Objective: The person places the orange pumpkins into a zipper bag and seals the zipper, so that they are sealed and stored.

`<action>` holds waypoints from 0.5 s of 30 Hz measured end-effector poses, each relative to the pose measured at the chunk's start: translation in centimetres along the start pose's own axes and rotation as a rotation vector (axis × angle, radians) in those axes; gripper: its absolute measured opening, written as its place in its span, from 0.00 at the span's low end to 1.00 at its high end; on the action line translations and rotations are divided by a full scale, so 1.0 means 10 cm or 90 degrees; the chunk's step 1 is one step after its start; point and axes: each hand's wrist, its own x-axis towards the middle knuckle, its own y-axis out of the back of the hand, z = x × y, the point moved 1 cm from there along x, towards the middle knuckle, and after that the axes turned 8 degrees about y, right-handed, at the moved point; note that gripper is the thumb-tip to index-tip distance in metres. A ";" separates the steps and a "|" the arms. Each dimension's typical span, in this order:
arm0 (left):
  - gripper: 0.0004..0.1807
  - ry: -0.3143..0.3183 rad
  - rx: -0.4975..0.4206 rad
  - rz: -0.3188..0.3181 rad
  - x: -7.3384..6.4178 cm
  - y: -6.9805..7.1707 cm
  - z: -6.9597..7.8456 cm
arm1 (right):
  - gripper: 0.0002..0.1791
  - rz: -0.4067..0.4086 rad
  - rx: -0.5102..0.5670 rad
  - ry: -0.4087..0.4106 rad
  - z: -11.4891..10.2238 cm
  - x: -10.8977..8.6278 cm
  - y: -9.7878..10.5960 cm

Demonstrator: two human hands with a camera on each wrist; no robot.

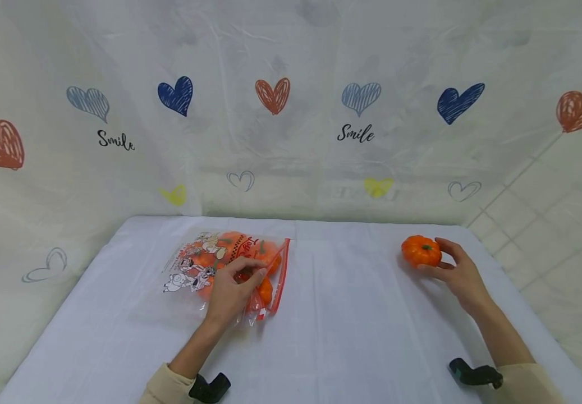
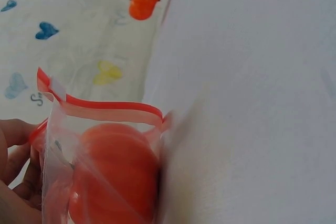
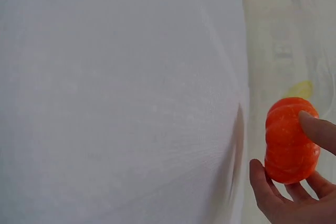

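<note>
A clear zip bag (image 1: 189, 280) with a red edge and cartoon print lies on the left of the table, several orange toy pumpkins (image 1: 265, 290) inside it. My left hand (image 1: 230, 292) pinches the bag's upper film near its red zip edge, between thumb and fingers. In the left wrist view the red zip (image 2: 113, 107) stands apart at the mouth, with a pumpkin (image 2: 118, 177) just behind it. Over at the right, my right hand (image 1: 459, 275) grips one small orange pumpkin (image 1: 419, 251) with a green stem. Thumb and fingers hold this pumpkin (image 3: 289, 140) from opposite sides.
A white cloth covers the table (image 1: 341, 314), and its far edge meets a pale curtain (image 1: 311, 151) printed with hearts and "Smile". Black wrist-worn devices (image 1: 475, 374) sit by both beige sleeves. White cloth lies between the bag and the right hand.
</note>
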 end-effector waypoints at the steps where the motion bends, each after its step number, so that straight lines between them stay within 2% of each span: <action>1: 0.07 0.001 -0.002 0.000 0.00 0.00 0.00 | 0.51 -0.001 -0.002 0.002 -0.02 0.00 -0.01; 15: 0.07 0.005 0.002 -0.001 0.00 0.00 0.00 | 0.50 -0.043 -0.009 0.027 -0.25 -0.04 -0.15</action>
